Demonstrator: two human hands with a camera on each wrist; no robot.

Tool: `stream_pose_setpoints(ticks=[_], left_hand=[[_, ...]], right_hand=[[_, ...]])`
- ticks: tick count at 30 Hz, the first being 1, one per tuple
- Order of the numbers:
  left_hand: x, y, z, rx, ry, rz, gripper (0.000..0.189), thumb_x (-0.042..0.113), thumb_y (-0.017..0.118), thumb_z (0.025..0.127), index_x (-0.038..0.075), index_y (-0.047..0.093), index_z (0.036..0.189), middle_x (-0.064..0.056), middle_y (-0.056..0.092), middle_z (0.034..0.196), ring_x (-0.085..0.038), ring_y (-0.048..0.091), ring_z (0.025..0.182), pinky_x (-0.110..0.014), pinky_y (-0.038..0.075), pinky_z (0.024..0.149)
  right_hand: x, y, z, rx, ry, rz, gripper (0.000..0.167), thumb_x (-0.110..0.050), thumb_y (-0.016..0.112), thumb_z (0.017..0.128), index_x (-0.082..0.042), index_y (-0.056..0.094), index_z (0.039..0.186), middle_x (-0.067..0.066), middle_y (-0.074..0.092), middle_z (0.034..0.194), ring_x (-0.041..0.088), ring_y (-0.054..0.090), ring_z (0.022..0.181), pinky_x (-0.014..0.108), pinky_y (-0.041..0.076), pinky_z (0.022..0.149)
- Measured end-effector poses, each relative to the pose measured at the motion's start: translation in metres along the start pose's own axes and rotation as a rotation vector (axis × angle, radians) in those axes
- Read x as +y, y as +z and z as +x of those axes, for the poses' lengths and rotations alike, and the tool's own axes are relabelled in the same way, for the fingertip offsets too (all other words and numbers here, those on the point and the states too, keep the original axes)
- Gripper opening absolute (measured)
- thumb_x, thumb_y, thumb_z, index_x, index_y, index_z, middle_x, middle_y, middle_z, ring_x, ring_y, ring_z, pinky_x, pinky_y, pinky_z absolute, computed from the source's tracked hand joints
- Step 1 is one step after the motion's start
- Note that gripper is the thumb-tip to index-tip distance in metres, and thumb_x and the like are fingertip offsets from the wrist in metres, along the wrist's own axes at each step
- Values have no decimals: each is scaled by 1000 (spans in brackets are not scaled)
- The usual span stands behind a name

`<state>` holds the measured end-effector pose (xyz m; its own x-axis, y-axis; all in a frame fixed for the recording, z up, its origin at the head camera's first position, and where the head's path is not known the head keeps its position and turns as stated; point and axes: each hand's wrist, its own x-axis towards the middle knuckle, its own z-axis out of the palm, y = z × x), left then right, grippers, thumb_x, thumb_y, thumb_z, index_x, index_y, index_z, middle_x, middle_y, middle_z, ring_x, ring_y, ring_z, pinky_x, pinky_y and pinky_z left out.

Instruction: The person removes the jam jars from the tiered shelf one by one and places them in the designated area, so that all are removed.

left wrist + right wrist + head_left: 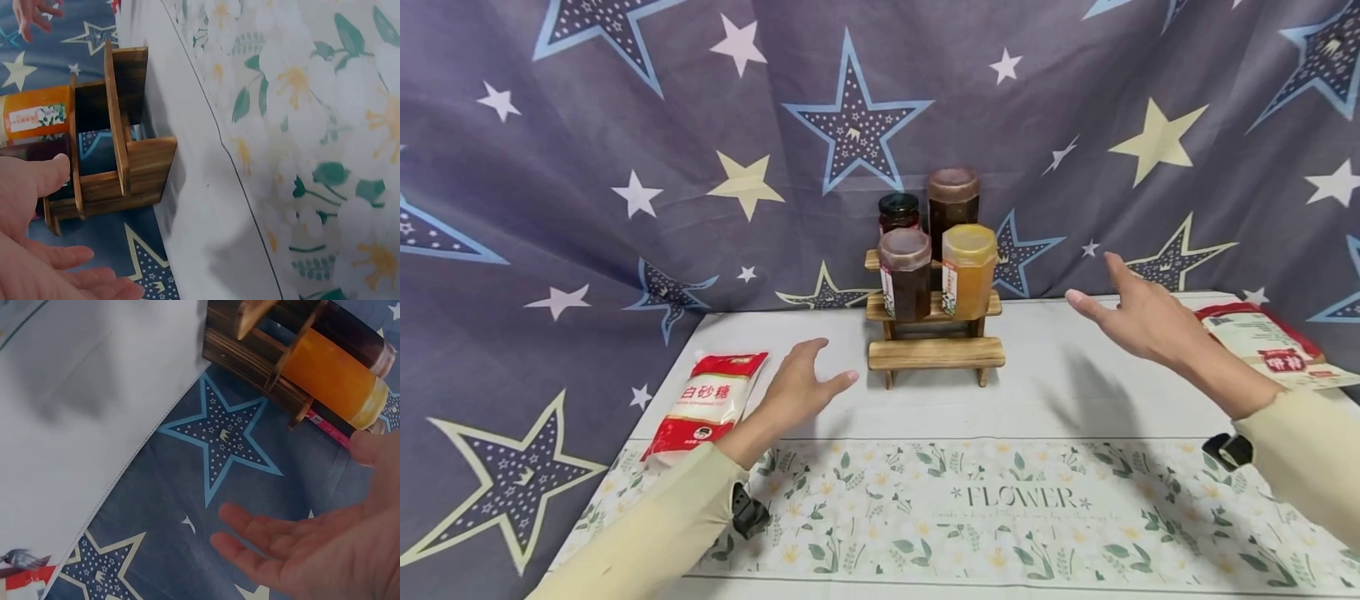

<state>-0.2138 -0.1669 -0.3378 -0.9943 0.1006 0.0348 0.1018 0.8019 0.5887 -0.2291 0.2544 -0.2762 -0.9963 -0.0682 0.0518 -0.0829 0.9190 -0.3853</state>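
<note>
A stepped wooden rack (936,353) stands at the back of the table. On its middle step sit a dark jar (907,279) with a pinkish lid and an orange jar (970,275) with a yellow lid. Behind them, higher up, are a black-lidded jar (898,212) and a tall dark jar (953,204). My left hand (801,383) hovers left of the rack, fingers spread, holding nothing. To the rack's right my right hand (1142,321) hangs in the air, thumb and fingers apart, also holding nothing. Both hands are apart from the jars.
A red and white sugar bag (707,404) lies at the left, beside my left forearm. Another red and cream bag (1273,346) lies at the right, partly behind my right arm. A star-patterned curtain (865,83) hangs behind the table; a floral runner (925,517) crosses its front.
</note>
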Motion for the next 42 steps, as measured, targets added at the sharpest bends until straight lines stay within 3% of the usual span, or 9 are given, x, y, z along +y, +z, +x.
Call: stream_pose_setpoints(ticks=[3,9,16,22,32,42], left_hand=[[1,3,2,-3,14,-37,72,37,69,89,0,39,143,-22,41,145,-38,39,132,-52,38,108],[-4,13,8,-24,4,-183,66,27,72,88,1,43,140,-23,46,141,-41,48,125,-49,47,100],[-10,29,19,-73,-110,-521,65,20,73,87,5,41,142,-25,42,141,-39,46,127,-47,53,94],[-10,41,26,-105,-120,-764,67,11,72,86,7,38,144,-27,36,143,-39,48,125,-50,50,97],[-12,57,37,-134,-116,-845,74,6,74,84,8,34,147,-24,46,138,-37,50,123,-48,50,98],[-12,66,41,-105,-120,-872,68,3,73,85,10,40,144,-22,55,127,-25,58,107,-30,55,90]], right_hand=[[-4,1,7,25,-4,47,103,-75,34,88,-4,-3,153,34,20,150,55,26,132,72,27,101],[-15,3,24,94,-63,197,96,-62,52,90,0,13,152,35,38,140,49,40,126,66,37,99],[-31,-6,43,116,-89,365,92,-56,60,88,-7,17,153,27,34,147,44,37,131,64,37,103],[-44,-11,56,92,-100,481,91,-51,64,88,-11,17,154,24,29,151,42,34,135,61,34,108],[-58,-13,82,102,-106,571,90,-48,67,87,-17,16,155,20,28,153,36,31,138,57,32,111],[-90,-16,109,57,-131,638,90,-46,70,86,-25,17,155,15,27,155,33,33,137,52,33,112]])
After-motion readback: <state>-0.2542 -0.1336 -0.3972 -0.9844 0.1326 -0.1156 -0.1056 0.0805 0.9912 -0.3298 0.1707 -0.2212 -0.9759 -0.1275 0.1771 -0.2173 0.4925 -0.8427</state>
